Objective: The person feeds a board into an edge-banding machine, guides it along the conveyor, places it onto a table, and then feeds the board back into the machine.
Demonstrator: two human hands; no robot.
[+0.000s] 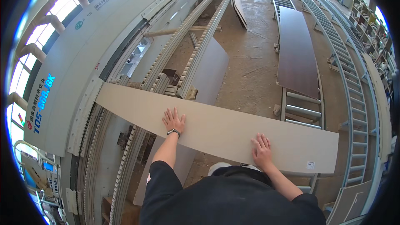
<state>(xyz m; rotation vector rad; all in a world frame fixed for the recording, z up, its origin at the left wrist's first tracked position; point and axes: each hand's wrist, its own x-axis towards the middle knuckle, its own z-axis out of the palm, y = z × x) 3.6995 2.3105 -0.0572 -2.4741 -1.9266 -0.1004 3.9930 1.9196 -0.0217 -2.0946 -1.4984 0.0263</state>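
one pale panel [225, 125] is seemingly being aligned at the machine [68, 75] by spread left hand [174, 122] and closer-fingered right hand [261, 151], nothing pinched, so even pressure is probably required next.

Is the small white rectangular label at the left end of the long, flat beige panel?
No, the white label lies near the right end of the beige panel, close to the edge nearest the person.
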